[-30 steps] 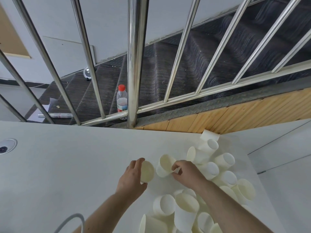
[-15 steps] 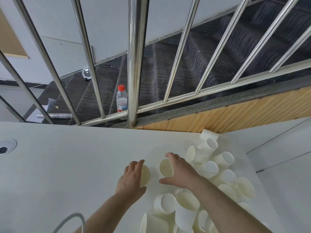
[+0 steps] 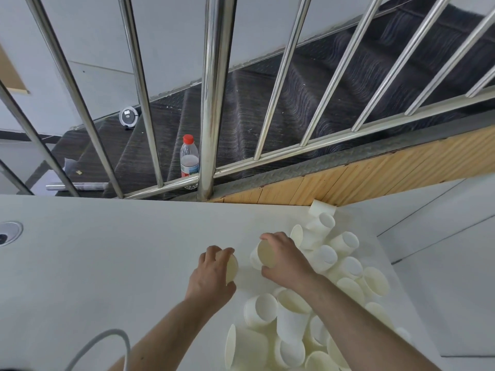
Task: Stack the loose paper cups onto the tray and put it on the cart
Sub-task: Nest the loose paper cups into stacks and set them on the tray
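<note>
Left hand [image 3: 211, 274] gripping one cup [image 3: 231, 268]; right hand [image 3: 285, 259] gripping another, at three o'clock; light, squashy; best held softly round the sides.

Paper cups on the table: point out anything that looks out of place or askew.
The loose paper cups lie tipped on their sides in a jumble at the white table's right end, mouths facing every way. Each hand grips one: left hand, right hand. No tray is in view.
</note>
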